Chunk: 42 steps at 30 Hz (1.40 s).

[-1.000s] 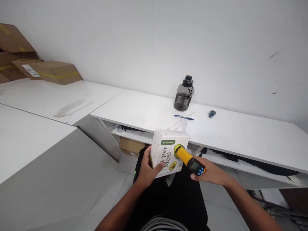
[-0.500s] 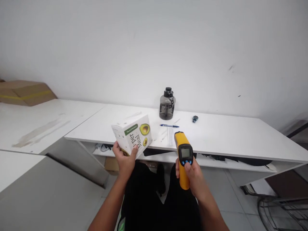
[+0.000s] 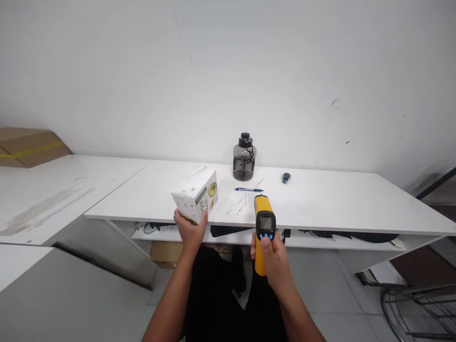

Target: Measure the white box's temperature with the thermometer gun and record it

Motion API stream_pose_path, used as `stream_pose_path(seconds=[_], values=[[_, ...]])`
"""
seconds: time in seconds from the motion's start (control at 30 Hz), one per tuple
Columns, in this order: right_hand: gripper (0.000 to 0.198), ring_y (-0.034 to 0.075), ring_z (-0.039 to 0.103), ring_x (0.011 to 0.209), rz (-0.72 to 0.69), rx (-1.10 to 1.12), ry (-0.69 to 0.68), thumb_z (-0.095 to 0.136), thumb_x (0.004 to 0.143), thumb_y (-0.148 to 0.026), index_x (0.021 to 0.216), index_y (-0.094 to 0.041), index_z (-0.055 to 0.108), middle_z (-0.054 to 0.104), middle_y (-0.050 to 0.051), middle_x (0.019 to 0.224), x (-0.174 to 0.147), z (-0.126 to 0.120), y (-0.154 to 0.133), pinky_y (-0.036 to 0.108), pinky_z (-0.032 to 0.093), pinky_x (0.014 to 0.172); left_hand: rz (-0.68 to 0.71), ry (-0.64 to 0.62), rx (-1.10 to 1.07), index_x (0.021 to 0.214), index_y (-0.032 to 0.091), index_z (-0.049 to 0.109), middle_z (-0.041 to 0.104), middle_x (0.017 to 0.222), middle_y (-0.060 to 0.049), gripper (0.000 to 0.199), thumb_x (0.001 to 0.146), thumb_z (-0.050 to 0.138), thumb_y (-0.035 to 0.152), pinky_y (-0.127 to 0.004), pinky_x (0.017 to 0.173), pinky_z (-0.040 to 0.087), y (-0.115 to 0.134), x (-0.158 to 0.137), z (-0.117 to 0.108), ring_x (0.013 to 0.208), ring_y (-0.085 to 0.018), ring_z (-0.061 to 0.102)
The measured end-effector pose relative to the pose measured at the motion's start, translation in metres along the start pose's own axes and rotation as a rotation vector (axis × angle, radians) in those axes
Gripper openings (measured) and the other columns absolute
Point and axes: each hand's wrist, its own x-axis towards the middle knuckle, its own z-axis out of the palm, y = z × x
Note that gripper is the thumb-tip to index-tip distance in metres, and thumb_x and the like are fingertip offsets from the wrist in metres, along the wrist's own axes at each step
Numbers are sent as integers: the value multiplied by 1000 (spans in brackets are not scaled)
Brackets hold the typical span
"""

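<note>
Yellow plastic fills the right hand (image 3: 271, 259): its fingers are wrapped tight around the grip of a yellow infrared thermometer (image 3: 264, 227), held upright in front of the body with the small screen and blue buttons facing back toward the person and the nose aimed toward the table (image 3: 338, 202). The left hand (image 3: 190, 233) is clamped from below on a white carton (image 3: 195, 195) printed with avocado pictures and a green label, thumb on one side and fingers on the other; the carton is tilted and held at the table's front edge, and whether its base touches the top cannot be told. Just beyond the thermometer on the table lie a narrow white strip (image 3: 250, 206) and a blue pen (image 3: 248, 189). Farther back, near the wall, stands a smoky grey water bottle (image 3: 244, 157) with a black cap, and to its right sits a small dark object (image 3: 286, 177). Off to the far left, a brown cardboard box (image 3: 30, 146) with yellow tape rests on a neighbouring white surface. A low shelf (image 3: 320, 240) under the table carries dark items.
</note>
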Motion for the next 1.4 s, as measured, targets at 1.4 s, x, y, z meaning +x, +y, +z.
stream_pose_path(seconds=[1.4], values=[[67, 37, 60, 115, -8, -1402, -600, 29, 97, -52, 143, -3, 34, 61, 27, 126, 150, 107, 36, 48, 46, 88, 141, 150, 243, 141, 1, 26, 47, 127, -29, 104, 69, 71, 59, -58, 102, 38, -11, 18, 19, 123, -40, 46]])
